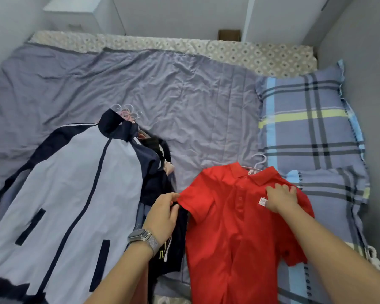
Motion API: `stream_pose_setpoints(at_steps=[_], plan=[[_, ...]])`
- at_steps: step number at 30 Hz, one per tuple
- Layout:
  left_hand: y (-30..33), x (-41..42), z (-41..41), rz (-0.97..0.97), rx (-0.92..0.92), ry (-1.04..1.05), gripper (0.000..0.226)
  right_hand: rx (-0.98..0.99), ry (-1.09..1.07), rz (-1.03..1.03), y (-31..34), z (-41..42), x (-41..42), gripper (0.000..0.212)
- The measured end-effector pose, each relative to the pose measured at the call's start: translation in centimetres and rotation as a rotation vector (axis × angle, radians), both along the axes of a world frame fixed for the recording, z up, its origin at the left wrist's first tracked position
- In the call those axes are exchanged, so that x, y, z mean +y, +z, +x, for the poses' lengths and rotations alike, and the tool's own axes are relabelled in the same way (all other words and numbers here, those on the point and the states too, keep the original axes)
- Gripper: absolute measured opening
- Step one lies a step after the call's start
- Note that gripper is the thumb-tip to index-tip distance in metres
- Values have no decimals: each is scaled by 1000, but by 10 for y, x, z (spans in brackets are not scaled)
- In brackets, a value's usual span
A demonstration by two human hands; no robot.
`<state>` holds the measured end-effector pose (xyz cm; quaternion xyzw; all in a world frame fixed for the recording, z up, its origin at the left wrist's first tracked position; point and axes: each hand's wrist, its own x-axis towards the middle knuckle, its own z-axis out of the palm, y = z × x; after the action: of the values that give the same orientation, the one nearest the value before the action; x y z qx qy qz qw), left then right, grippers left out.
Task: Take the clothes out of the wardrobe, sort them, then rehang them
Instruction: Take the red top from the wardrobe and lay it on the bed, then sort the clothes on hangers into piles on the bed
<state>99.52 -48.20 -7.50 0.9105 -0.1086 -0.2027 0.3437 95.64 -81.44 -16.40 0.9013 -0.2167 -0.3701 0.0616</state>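
Sorting step, lower right of frame: left hand point(162, 212) pinches red polo point(235, 227) sleeve, right hand point(280, 197) presses flat, fingers spread, on its chest. Next prob: smooth it on the hanger point(258, 164), apart from jacket pile point(70, 183).

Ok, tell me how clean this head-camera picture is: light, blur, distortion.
Head view: soft, even indoor light, no glare and only faint shadows; wide-angle bending curves the grey walls and the bed's far edge; the red polo shirt and the plaid pillow read fairly sharp; the light-blue and navy zip jacket looks slightly soft; the shirt's small chest tag is unreadable.
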Motion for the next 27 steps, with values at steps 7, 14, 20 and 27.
stream_pose_setpoints(at_steps=[7,14,20,27], plan=[[25,73,40,-5,25,54,22,-371,-248,784,60,56,128,44],[52,182,81,-37,19,68,22,-412,296,419,96,125,284,48],[53,276,102,38,-25,6,27,-535,67,332,75,201,361,58],[41,338,120,-26,-46,99,26,-352,-345,406,42,232,385,47]])
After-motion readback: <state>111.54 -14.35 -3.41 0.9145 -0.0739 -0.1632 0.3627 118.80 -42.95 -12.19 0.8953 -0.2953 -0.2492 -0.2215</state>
